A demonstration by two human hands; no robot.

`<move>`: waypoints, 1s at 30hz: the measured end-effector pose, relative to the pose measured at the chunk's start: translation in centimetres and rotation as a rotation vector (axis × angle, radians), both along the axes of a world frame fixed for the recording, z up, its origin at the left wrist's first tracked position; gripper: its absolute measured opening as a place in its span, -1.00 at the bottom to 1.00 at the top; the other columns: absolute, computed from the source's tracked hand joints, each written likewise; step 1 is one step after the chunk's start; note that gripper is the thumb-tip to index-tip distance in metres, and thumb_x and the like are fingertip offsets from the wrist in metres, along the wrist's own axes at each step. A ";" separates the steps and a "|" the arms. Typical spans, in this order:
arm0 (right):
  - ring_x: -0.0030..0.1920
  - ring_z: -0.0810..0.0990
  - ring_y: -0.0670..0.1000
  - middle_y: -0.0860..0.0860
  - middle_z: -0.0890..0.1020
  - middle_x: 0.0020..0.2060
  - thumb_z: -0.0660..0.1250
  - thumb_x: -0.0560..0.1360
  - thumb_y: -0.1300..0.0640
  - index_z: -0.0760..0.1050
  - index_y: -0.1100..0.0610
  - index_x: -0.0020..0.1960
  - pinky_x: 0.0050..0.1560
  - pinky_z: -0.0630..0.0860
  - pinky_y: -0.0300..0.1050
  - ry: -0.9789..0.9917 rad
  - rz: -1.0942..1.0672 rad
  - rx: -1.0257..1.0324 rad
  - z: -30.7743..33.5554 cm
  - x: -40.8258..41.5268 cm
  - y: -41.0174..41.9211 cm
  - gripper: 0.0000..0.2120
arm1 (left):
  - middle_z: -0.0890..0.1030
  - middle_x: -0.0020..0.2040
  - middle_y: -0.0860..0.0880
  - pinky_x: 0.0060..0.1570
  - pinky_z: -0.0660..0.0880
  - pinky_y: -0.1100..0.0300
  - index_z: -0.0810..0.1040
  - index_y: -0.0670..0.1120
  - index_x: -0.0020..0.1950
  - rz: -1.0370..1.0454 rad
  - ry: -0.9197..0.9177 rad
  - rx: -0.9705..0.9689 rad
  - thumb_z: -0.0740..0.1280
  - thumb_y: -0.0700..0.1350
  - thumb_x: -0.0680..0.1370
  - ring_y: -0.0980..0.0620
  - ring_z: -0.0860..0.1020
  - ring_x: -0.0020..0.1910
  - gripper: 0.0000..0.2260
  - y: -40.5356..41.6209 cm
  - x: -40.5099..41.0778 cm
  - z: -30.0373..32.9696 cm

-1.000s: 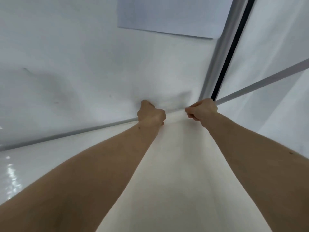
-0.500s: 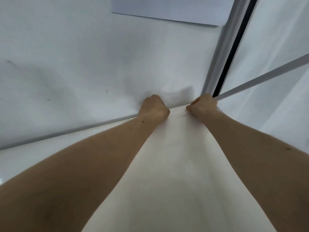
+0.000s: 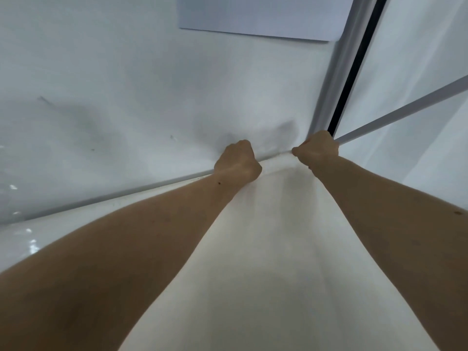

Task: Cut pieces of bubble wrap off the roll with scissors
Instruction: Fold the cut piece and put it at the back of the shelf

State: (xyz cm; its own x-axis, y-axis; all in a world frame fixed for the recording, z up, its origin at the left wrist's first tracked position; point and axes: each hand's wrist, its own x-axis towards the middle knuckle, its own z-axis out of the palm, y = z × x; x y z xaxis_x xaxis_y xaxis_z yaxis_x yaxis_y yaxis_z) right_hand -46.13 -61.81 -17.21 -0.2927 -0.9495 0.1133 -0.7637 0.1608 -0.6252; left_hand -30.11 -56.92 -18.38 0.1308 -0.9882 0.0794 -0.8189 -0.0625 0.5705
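— Risk from here? Uneven pull on the bubble wrap sheet (image 3: 273,249): skewed edge, crooked cut later.

— Look of it? Pale, smooth, taut; bubbles too blurred to tell. Stretched from the far bench (image 3: 50,239) edge toward the camera.

— Grip? Left hand (image 3: 238,162) and right hand (image 3: 316,150) fisted, pinching the far edge. No scissors in view.

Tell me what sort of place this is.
Hard to say; probably a plain indoor workroom or packing corner. White wall with a paper sheet stuck on it, a glossy white surface, and both hands gripping a wide whitish sheet.
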 end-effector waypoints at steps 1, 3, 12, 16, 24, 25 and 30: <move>-0.24 0.58 0.17 0.16 0.58 -0.23 0.34 0.45 0.29 0.56 0.34 0.05 -0.17 0.57 -0.03 0.001 -0.003 -0.002 0.1 0.0 0.2 -0.80 | 0.54 0.10 -0.03 -0.13 0.45 0.13 0.49 -0.09 0.16 0.001 -0.011 0.006 0.28 -0.23 0.49 -0.05 0.53 0.02 -0.75 0.3 0.1 0.1; -0.21 0.59 0.17 0.14 0.61 -0.19 0.34 0.46 0.26 0.56 0.30 0.07 -0.22 0.52 -0.08 0.015 -0.003 -0.003 0.3 -0.1 0.9 -0.79 | 0.56 0.06 -0.03 -0.16 0.44 0.14 0.49 -0.09 0.16 0.002 -0.035 0.023 0.28 -0.22 0.49 -0.04 0.55 0.00 -0.75 0.9 0.2 0.4; -0.10 0.56 0.18 0.10 0.55 -0.13 0.31 0.48 0.25 0.54 0.19 0.04 -0.14 0.42 -0.06 0.341 0.085 0.029 3.0 1.2 8.4 -0.85 | 0.61 0.01 -0.01 -0.28 0.34 0.19 0.57 -0.05 0.07 0.030 -0.285 -0.013 0.30 -0.24 0.43 -0.04 0.57 -0.03 -0.76 7.7 2.5 3.7; -0.15 0.53 0.15 0.08 0.58 -0.11 0.31 0.46 0.27 0.56 0.14 0.06 -0.16 0.41 -0.07 0.450 0.157 0.005 5.8 3.0 14.2 -0.80 | 0.62 0.04 0.02 -0.22 0.38 0.20 0.59 -0.03 0.04 0.012 -0.281 -0.006 0.32 -0.20 0.43 -0.03 0.59 0.02 -0.79 13.7 4.3 6.0; 0.00 0.58 0.08 0.01 0.60 0.04 0.30 0.46 0.25 0.57 0.09 0.09 -0.17 0.34 -0.14 0.470 0.363 -0.015 8.8 9.6 28.6 -0.77 | 0.57 0.03 0.14 0.10 0.51 0.10 0.54 0.09 -0.01 0.014 -0.139 -0.004 0.37 -0.06 0.46 0.07 0.53 0.12 -0.87 30.6 9.7 8.7; 0.05 0.58 0.08 0.01 0.60 0.07 0.29 0.46 0.25 0.57 0.08 0.09 -0.16 0.33 -0.14 0.470 0.392 -0.021 8.7 10.5 29.9 -0.76 | 0.57 0.02 0.14 0.12 0.51 0.09 0.55 0.08 0.00 0.025 -0.126 -0.008 0.38 -0.06 0.46 0.07 0.54 0.11 -0.86 32.3 10.3 8.7; 0.13 0.57 0.10 0.00 0.59 0.11 0.29 0.48 0.20 0.58 0.08 0.10 -0.11 0.35 -0.13 0.439 0.509 -0.019 7.7 15.0 35.9 -0.78 | 0.59 0.00 0.11 0.11 0.53 0.06 0.58 0.05 -0.01 0.142 -0.046 0.032 0.41 -0.05 0.45 0.04 0.56 0.06 -0.87 39.9 14.6 7.2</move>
State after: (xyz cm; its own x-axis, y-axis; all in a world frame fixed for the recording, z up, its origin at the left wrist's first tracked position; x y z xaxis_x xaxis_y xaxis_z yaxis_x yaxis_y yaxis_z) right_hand -31.12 -25.91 -9.51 0.2679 -0.9535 0.1381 -0.9253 -0.2946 -0.2387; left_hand -15.51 -17.05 -11.23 0.2666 -0.9621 0.0572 -0.8258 -0.1975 0.5283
